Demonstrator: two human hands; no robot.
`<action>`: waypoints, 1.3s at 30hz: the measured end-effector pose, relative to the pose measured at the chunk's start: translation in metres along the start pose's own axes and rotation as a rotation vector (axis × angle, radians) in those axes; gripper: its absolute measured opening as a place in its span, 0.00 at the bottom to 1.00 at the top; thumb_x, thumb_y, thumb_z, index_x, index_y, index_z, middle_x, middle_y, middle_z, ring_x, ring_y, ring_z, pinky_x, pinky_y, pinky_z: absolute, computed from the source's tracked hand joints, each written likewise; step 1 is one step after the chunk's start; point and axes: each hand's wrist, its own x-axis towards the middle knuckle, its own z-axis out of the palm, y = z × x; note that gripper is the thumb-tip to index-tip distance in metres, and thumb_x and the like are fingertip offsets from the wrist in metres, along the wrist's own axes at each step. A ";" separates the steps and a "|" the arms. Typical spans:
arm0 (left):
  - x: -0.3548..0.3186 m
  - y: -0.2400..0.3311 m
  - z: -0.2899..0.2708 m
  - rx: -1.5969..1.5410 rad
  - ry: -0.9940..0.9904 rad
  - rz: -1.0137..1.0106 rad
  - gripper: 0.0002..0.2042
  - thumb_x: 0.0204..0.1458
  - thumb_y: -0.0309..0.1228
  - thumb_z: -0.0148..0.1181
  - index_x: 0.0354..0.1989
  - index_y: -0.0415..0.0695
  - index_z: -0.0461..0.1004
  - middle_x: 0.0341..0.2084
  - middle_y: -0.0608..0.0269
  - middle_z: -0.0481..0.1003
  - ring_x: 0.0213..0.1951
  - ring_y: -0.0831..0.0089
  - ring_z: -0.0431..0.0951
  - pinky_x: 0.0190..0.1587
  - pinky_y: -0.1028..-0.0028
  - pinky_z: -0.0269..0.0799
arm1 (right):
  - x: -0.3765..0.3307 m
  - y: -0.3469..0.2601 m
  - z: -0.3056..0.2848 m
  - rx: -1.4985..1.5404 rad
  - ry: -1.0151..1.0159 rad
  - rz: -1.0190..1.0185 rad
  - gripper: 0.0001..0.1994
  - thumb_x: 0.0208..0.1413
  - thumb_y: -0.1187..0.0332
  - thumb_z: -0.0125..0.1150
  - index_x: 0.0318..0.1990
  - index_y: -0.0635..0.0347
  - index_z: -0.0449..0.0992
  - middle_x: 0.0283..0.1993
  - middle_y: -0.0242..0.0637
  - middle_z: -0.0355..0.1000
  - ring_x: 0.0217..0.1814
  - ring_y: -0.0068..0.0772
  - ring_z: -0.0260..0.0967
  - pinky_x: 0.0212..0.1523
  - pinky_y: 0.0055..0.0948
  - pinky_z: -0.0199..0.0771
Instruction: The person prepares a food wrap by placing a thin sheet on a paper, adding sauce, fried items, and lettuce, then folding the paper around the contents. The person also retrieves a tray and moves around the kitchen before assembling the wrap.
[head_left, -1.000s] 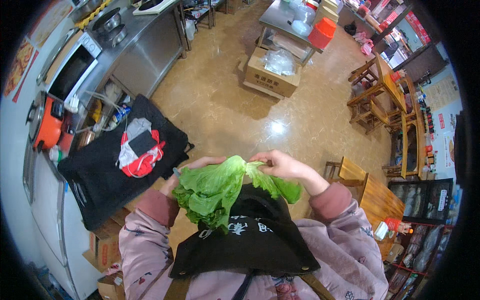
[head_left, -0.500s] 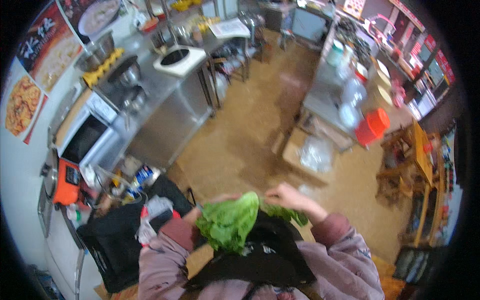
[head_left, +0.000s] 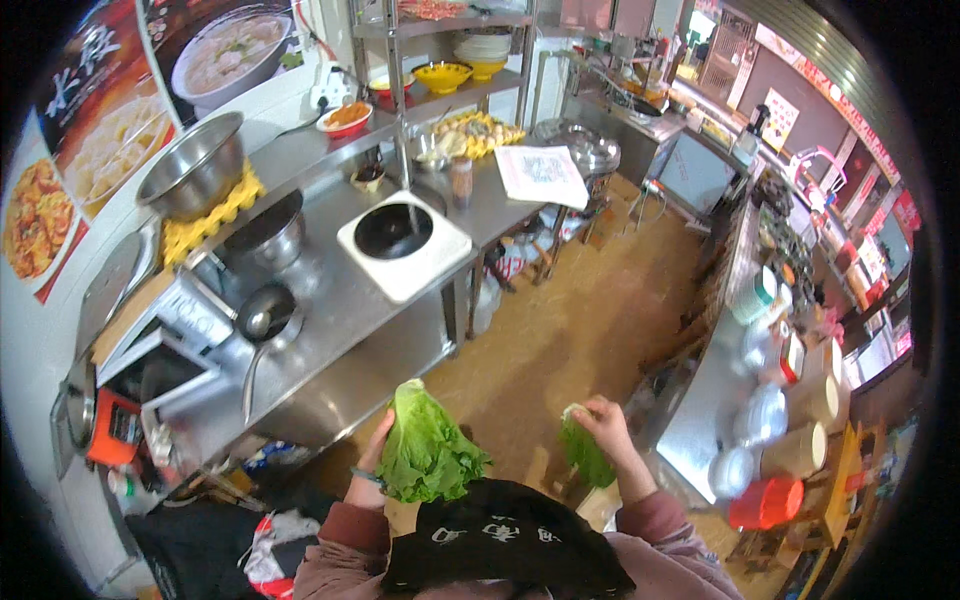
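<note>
A head of leafy green lettuce (head_left: pixel 430 447) hangs leaf-ends down from my left hand (head_left: pixel 377 446), its pale stem end up. My fingers there curl round its left side, and part of them is hidden behind the leaves. Apart from it, my right hand (head_left: pixel 606 425) pinches a single lettuce leaf (head_left: pixel 586 454) by its pale base, and the leaf dangles below the fingertips. Both hands are in front of my black apron (head_left: pixel 510 540), above the floor.
Along the left runs a steel counter (head_left: pixel 330 315) with a white-framed round cooker (head_left: pixel 395 235), a ladle in a pot (head_left: pixel 268 312) and a large steel bowl (head_left: pixel 195 165). At right, another counter (head_left: pixel 690 430) carries plastic tubs and a red container (head_left: pixel 768 503). A brown floor (head_left: pixel 600 285) lies between.
My hands have moved apart, and the right one now holds a separate leaf away from the head. The view has turned toward the left counter and its shelves.
</note>
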 end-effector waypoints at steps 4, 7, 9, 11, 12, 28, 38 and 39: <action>0.129 0.045 0.007 -0.068 -0.082 -0.075 0.23 0.53 0.40 0.50 0.54 0.40 0.62 0.48 0.54 0.69 0.48 0.63 0.72 0.51 0.63 0.68 | 0.085 0.005 -0.027 0.549 0.098 0.333 0.11 0.52 0.66 0.58 0.34 0.67 0.74 0.27 0.32 0.71 0.28 0.22 0.67 0.29 0.23 0.67; 0.218 0.059 0.039 -0.030 -0.056 -0.106 0.20 0.52 0.37 0.53 0.50 0.38 0.65 0.43 0.55 0.73 0.42 0.64 0.75 0.45 0.66 0.72 | 0.137 0.007 -0.049 0.653 0.204 0.455 0.09 0.54 0.67 0.55 0.35 0.65 0.74 0.28 0.31 0.71 0.28 0.22 0.68 0.29 0.22 0.68; 0.280 0.061 0.074 -0.020 -0.076 -0.172 0.20 0.52 0.37 0.53 0.50 0.38 0.66 0.43 0.55 0.72 0.42 0.66 0.75 0.45 0.67 0.72 | 0.173 0.016 -0.065 0.882 0.212 0.432 0.09 0.55 0.68 0.54 0.36 0.65 0.73 0.29 0.33 0.72 0.28 0.24 0.69 0.30 0.23 0.70; 0.339 0.057 0.111 -0.096 -0.153 -0.171 0.21 0.51 0.37 0.55 0.51 0.39 0.65 0.46 0.56 0.71 0.46 0.66 0.73 0.49 0.67 0.70 | 0.209 0.034 -0.078 0.998 0.248 0.417 0.08 0.55 0.70 0.51 0.38 0.65 0.71 0.31 0.34 0.72 0.30 0.26 0.70 0.32 0.25 0.71; 0.364 0.055 0.125 -0.101 -0.199 -0.086 0.21 0.51 0.37 0.55 0.52 0.39 0.64 0.48 0.57 0.70 0.48 0.66 0.71 0.50 0.67 0.68 | 0.227 0.044 -0.084 1.008 0.265 0.423 0.08 0.55 0.70 0.51 0.38 0.65 0.71 0.32 0.34 0.72 0.31 0.27 0.70 0.33 0.26 0.71; 0.776 0.141 0.228 -0.452 0.128 0.390 0.19 0.50 0.33 0.57 0.51 0.45 0.65 0.48 0.60 0.68 0.50 0.61 0.67 0.54 0.59 0.62 | 0.544 0.141 -0.200 1.063 0.081 0.439 0.04 0.54 0.73 0.52 0.35 0.61 0.71 0.33 0.33 0.72 0.34 0.26 0.69 0.35 0.26 0.70; 0.916 0.210 0.212 -0.676 0.369 0.667 0.23 0.46 0.31 0.62 0.52 0.48 0.63 0.48 0.60 0.68 0.48 0.61 0.68 0.51 0.58 0.67 | 0.677 0.125 -0.203 1.008 -0.043 0.460 0.06 0.53 0.72 0.53 0.37 0.63 0.72 0.34 0.34 0.72 0.36 0.28 0.69 0.37 0.26 0.70; 0.921 0.212 0.210 -0.624 0.428 0.668 0.23 0.46 0.31 0.62 0.52 0.48 0.63 0.48 0.61 0.68 0.47 0.61 0.69 0.49 0.59 0.69 | 0.688 0.120 -0.203 1.006 -0.053 0.482 0.07 0.53 0.71 0.53 0.37 0.63 0.72 0.35 0.34 0.72 0.36 0.28 0.69 0.37 0.26 0.70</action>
